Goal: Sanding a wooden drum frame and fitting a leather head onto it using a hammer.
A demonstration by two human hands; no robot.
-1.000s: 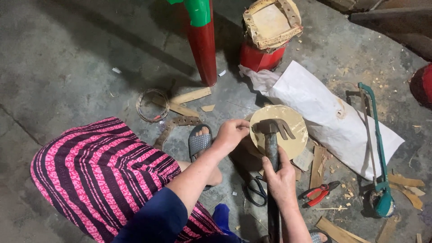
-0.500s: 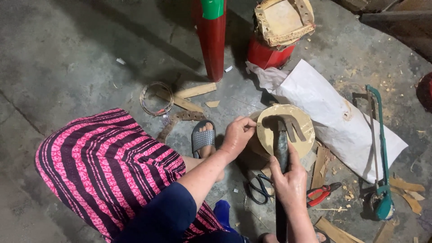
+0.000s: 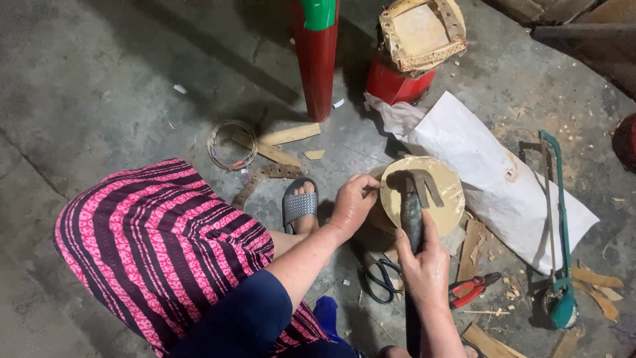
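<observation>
While my left hand (image 3: 352, 200) is pinching the rim of the round wooden disc (image 3: 424, 192) lying on the floor, my right hand (image 3: 424, 264) is wrapping its fingers around the hammer (image 3: 412, 215), whose head is resting on it.

A crumpled white paper bag (image 3: 490, 179) lies on the floor beside the round wooden disc (image 3: 424, 192).
</observation>
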